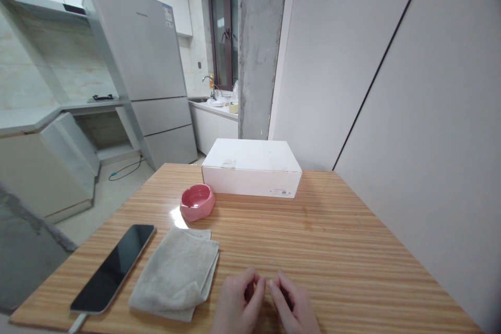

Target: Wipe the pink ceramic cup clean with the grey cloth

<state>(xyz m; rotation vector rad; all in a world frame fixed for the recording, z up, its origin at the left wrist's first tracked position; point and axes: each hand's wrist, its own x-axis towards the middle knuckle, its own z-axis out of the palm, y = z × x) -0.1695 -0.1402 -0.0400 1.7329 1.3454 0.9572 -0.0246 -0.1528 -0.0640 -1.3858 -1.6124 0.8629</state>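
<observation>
My left hand (239,300) rests at the table's near edge, its fingers curled and the thumb tip against the index finger. Beside it on the right, my right hand (293,302) is closed in the same way, a narrow gap between the two. Nothing shows in either hand. A folded grey cloth (176,274) lies just left of my left hand, not touching it. Farther left is a dark-screened smartphone (113,269) with a white cable (78,322) plugged into its near end. Beyond the cloth stands a pink faceted ashtray (198,203).
A white closed box (250,180) sits at the far side of the wood-grain table (332,250), just behind the ashtray. A light wall (391,115) runs along the right. Past the table are a grey refrigerator (144,57), a bare concrete column (260,52) and a sink counter (213,120).
</observation>
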